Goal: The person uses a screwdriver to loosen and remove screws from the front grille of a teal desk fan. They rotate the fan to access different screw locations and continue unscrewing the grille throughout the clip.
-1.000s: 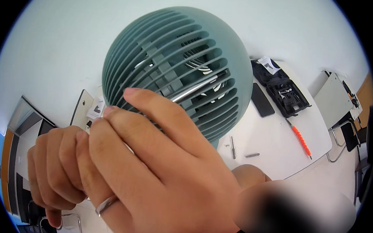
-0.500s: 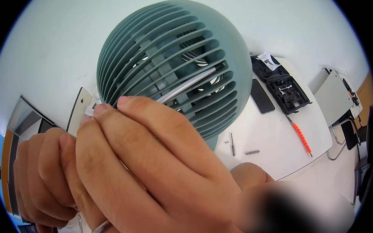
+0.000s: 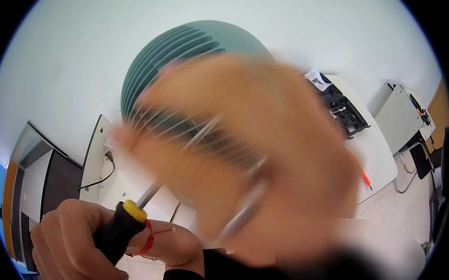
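My left hand (image 3: 75, 238) is closed around the black handle (image 3: 115, 233) of a screwdriver with a yellow collar. Its metal shaft (image 3: 150, 193) slants up and right toward the slatted grille of a round green fan (image 3: 173, 52). Part of that shaft disappears behind my right hand (image 3: 234, 140), which is smeared by motion and covers much of the fan. Whether the right fingers touch the shaft or hold anything does not show. A blurred silvery band (image 3: 244, 208) crosses the right hand.
On the white table (image 3: 384, 157) to the right lie a black tool case (image 3: 350, 118), a paper slip (image 3: 318, 80) and an orange-handled tool (image 3: 359, 168). A dark cable (image 3: 105, 182) hangs from a white panel (image 3: 95, 144) at left. A folded table (image 3: 401, 117) stands at far right.
My right hand has swung up and right, away from my left hand, uncovering the screwdriver handle. The fan sits lower in view. The phone and loose bits are now hidden.
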The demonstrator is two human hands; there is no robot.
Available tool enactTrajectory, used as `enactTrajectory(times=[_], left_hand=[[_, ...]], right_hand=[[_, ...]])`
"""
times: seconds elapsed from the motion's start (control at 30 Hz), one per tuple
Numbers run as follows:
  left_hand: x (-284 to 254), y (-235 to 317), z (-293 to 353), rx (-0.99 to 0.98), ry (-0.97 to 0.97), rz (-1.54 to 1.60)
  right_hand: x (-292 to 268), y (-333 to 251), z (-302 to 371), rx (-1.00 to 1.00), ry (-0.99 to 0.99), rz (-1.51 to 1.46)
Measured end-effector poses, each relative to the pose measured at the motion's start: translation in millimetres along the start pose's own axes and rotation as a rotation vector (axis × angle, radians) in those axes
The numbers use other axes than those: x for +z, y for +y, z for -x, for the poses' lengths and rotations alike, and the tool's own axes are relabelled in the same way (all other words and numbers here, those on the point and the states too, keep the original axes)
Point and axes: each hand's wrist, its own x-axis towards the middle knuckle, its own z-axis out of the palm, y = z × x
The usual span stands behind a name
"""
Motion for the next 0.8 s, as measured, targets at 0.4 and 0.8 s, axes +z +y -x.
enactTrajectory(times=[0.4, 0.8], left_hand=[[20.0, 6.7, -2.0, 0.087, 0.039, -0.031], [12.0, 5.0, -5.1, 0.034, -0.053, -0.04]], right_hand=[[-55.1, 58.8, 7.7, 0.443, -0.043, 0.078], [-46.0, 53.3, 6.0, 0.453, -0.065, 0.138]])
